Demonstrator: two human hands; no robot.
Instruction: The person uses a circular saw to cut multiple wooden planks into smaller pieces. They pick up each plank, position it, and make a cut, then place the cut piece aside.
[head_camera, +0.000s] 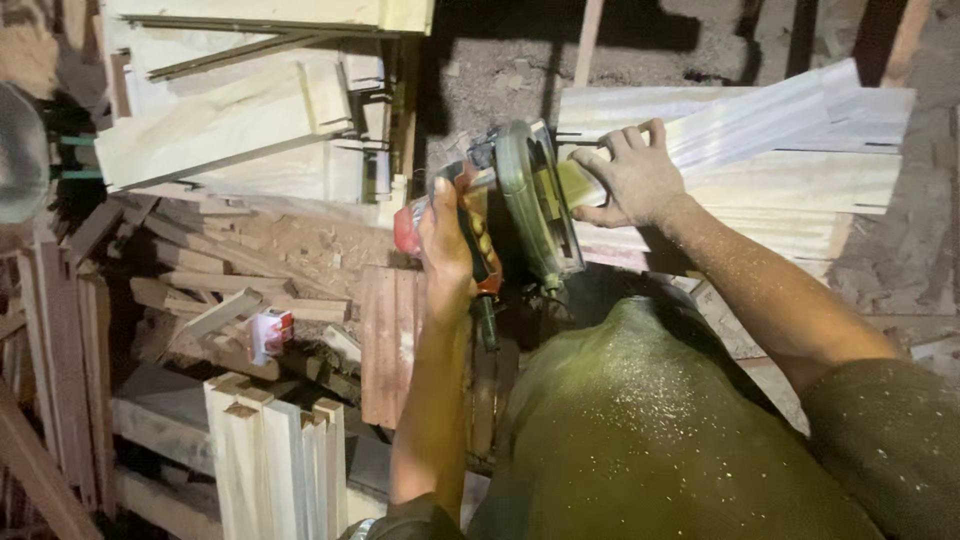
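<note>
The left hand (447, 240) is squeezing the red handle of a round power saw (520, 205), keeping it steady against the wood. The right hand (632, 175) is lying with fingers spread on the pale plank (790, 150), pressing it down so it is not sliding (the saw is sitting right at the plank's end). More planks (275, 460) are standing nearby, with scraps (230, 270) piled beside them.

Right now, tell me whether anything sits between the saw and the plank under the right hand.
Nothing visible does. The saw, gripped by the left hand, sits against the plank beside the right hand, which presses the plank down. The blade contact itself is hidden.
</note>
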